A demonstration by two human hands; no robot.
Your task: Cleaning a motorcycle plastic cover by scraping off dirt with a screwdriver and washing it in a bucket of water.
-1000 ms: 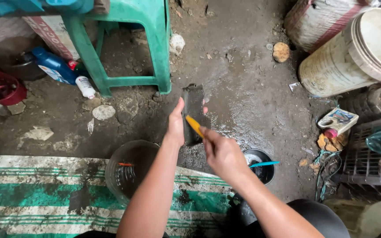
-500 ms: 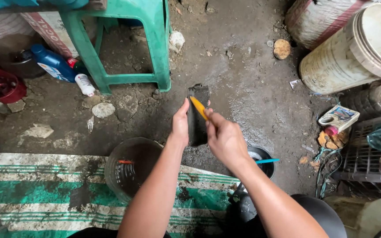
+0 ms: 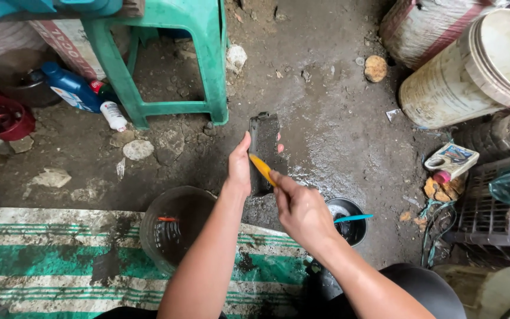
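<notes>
**Two hands on a dark flat piece over wet ground**

While the person crouches above a muddy floor, items read left to right. A clear container (image 3: pixel 175 227) of dark water sits at 7 o'clock from the hands. The left hand (image 3: pixel 240 168) is clamped on a dark flat rectangular piece (image 3: pixel 263 145), held upright at centre. The right hand (image 3: pixel 302 210) is closed round a yellow-handled tool (image 3: pixel 262 169), its tip touching the piece. A black bowl (image 3: pixel 349 221) with a blue stick lies at 4 o'clock; a white bucket (image 3: pixel 473 77) lies at 2 o'clock.
</notes>
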